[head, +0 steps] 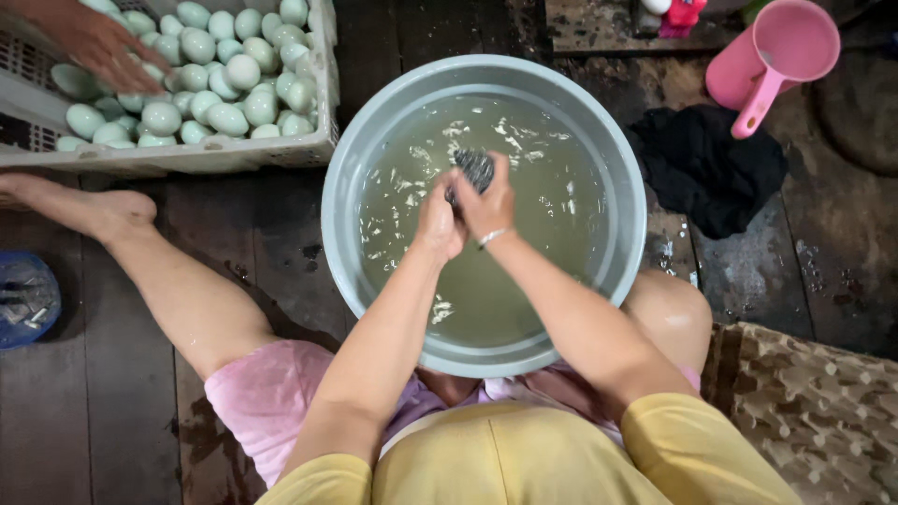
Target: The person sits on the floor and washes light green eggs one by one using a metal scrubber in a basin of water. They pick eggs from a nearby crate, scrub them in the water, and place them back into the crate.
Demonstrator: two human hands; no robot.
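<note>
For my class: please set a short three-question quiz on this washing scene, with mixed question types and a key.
1. True or false: the right hand holds a metal scourer over the grey basin.
2. The pale green eggs lie in: A a white crate, B the pink jug, C a black cloth.
3. Whose hand touches the eggs?

Key: 1 true. 2 A. 3 Another person's hand; the left hand is at the basin.
</note>
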